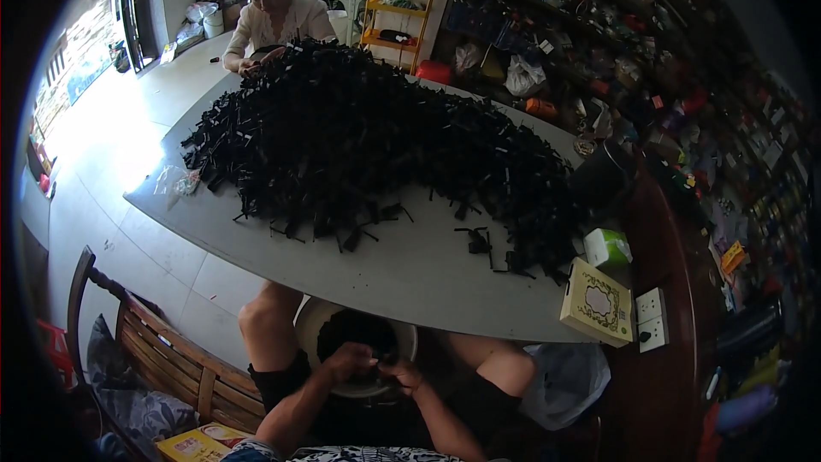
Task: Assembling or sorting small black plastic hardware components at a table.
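My left hand [346,362] and my right hand [404,375] meet over the near side of a pale round basin [414,349] between my knees. Both are closed, fingertips pinched close together. What they hold is small and dark, and I cannot make out its kind. Inside the basin lies a heap of black pieces [352,331]. On the grey table [376,282] in front of me rises a large pile of black plastic parts [342,133] with thin protruding stems. A few loose black parts [477,241] lie near its front edge.
Across the table a person [278,17] handles something at the pile. A cream patterned box [597,301], a green-and-white pack [607,248] and a dark bin [603,173] stand at the right. A wooden chair [171,351] is at my left, a plastic bag [566,383] by my right knee.
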A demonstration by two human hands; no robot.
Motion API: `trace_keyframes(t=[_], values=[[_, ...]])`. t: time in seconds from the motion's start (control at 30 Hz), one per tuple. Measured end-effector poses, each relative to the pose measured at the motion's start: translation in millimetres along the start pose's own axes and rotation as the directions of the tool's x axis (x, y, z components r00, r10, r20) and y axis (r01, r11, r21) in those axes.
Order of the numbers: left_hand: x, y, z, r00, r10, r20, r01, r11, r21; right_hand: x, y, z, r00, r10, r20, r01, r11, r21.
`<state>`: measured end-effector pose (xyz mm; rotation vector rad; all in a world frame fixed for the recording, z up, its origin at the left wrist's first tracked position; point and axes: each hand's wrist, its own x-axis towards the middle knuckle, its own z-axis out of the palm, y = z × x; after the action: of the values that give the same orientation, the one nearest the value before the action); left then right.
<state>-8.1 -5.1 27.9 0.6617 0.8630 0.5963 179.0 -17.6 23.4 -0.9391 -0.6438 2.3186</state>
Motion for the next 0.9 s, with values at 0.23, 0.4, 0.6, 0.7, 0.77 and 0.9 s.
trace_keyframes(t=[0.23, 0.4, 0.6, 0.7, 0.77, 0.9], values=[[-4.8, 14.4, 20.4, 0.990, 0.038, -0.137, -0.028, 0.997, 0.076, 2.3, -0.9, 16.7, 0.830, -0.429, -0.357, 0.309, 0.886, -0.346], [5.9, -21.0, 4.0, 0.973, 0.232, 0.014, -0.231, 0.963, 0.138, 10.4, 12.9, 17.1, 0.784, -0.544, -0.301, 0.368, 0.796, -0.481], [2.2, -2.9, 27.5, 0.961, 0.210, -0.179, -0.151, 0.943, 0.297, 7.9, 1.4, 22.4, 0.817, -0.460, -0.348, 0.316, 0.861, -0.398], [3.0, -6.4, 27.8, 0.948, 0.133, -0.288, -0.103, 0.988, 0.117, 7.8, -0.8, 28.0, 0.825, -0.453, -0.338, 0.308, 0.862, -0.403], [6.5, 1.8, 34.5, 0.910, 0.194, -0.367, -0.178, 0.981, 0.078, 11.3, -4.9, 28.1, 0.811, -0.488, -0.324, 0.320, 0.833, -0.451], [23.1, -14.6, 23.8, 0.904, 0.186, -0.384, -0.172, 0.983, 0.070, 21.9, 5.5, 11.9, 0.809, -0.478, -0.342, 0.305, 0.838, -0.452]])
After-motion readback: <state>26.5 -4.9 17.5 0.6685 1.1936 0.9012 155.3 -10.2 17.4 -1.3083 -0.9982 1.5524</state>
